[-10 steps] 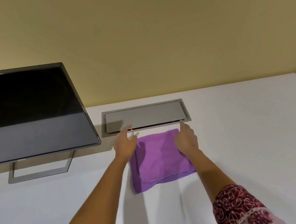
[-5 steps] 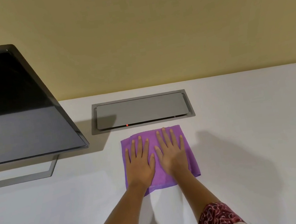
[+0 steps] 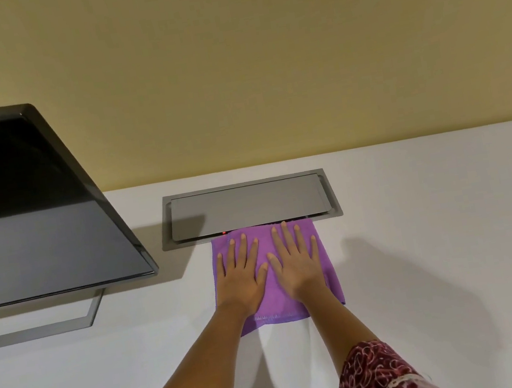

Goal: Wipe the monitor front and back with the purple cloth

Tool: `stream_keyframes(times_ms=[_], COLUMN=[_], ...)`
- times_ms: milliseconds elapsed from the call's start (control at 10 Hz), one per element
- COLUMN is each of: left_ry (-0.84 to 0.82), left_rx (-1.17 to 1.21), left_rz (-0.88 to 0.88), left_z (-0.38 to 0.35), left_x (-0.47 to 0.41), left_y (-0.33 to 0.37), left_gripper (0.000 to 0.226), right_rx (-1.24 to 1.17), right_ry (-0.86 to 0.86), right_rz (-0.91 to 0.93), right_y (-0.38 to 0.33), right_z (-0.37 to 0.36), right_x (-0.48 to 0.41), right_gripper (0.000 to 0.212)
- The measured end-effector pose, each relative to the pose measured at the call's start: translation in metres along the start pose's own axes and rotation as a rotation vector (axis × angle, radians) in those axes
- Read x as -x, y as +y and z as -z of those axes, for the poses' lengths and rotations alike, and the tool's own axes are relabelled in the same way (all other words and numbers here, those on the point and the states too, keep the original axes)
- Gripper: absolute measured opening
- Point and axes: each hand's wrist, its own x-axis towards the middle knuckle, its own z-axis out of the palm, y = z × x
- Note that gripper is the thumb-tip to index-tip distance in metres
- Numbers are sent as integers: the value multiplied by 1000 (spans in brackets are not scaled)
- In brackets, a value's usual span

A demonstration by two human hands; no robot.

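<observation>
Both arms reach forward, left hand (image 3: 242,274) and right hand (image 3: 297,262) palm-down, fingers (image 3: 298,237) spread wide, pressing the purple cloth (image 3: 325,250) flat on the bench (image 3: 443,264), apparently folded; monitor (image 3: 26,210) stands left.

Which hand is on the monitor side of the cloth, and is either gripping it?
The left hand lies nearer the monitor; the right hand is farther. Both rest flat, fingers spread, on the purple cloth; neither grips it.
</observation>
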Motion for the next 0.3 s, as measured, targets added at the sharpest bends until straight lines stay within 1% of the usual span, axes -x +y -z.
stream_keyframes(times_ms=[100, 200, 300], left_ry=[-63, -56, 78], left_rx=[5, 0, -51], left_rz=[1, 32, 19], left_z=[30, 51, 88], left_x=[6, 5, 6], left_y=[1, 3, 9], left_gripper=[91, 62, 55], right_rx=[-26, -48, -38], right_ry=[40, 113, 205], right_rz=[11, 15, 20], right_y=[-4, -7, -14], right_z=[21, 34, 77], right_x=[10, 13, 6], right_gripper=[93, 87, 96])
